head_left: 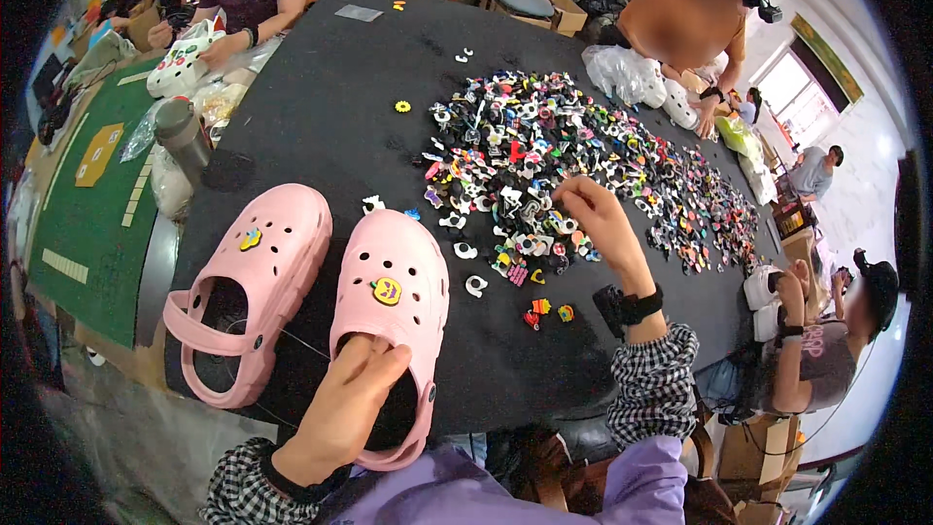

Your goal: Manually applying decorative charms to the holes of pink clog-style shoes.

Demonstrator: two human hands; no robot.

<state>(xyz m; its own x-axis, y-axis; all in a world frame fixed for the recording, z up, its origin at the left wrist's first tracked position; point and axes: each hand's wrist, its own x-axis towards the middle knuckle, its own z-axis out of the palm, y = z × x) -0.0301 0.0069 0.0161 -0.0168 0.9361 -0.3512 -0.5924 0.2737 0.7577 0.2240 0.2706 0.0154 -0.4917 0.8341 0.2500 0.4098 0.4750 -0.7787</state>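
Two pink clogs lie side by side on the black table, toes pointing away from me. The left clog point(282, 224) bears a small yellow and blue charm point(251, 238). On the right clog point(413, 267) sits a pumpkin-shaped charm point(386, 292). My left hand point(345, 403) reaches into the right clog's opening and grips its upper, the fingertips hidden inside. Over the near edge of a big heap of shoe charms point(525, 136), my right hand point(604, 224) has its fingers curled together. Whatever they may pinch is hidden.
Several loose charms point(544, 311) lie between the clogs and the heap. A metal flask point(182, 136) stands at the left by a green mat point(92, 224). Across the table, people handle white clogs point(185, 63), with plastic bags point(622, 73) beside them.
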